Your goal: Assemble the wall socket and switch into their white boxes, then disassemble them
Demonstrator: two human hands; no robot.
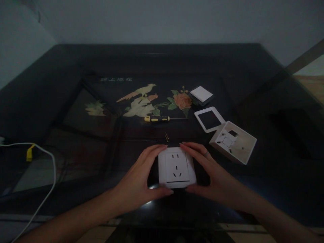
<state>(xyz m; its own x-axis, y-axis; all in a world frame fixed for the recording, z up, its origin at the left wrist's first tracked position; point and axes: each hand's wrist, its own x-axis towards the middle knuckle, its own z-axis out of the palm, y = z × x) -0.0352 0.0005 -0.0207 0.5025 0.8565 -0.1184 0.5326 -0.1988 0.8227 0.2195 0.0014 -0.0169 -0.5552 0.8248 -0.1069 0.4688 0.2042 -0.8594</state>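
Observation:
A white wall socket [177, 167] with a five-slot face lies face up near the front of the dark table. My left hand [141, 175] grips its left side, fingertips at the top edge and thumb at the bottom edge. On the other side my right hand [207, 172] holds it the same way, a ring on one finger. Just beyond the socket are small screws [166, 137]. Farther back lies a screwdriver [158, 118] with a yellow and black handle, its shaft pointing right. The socket's underside is hidden.
To the right sit an open white back box [243, 148], a white square frame [220, 118] touching it, and a flat white-and-dark plate [201, 94]. A white cable [54, 168] with a yellow tag [29, 153] runs along the left. The glossy table [121, 60] shows a bird-and-flower picture.

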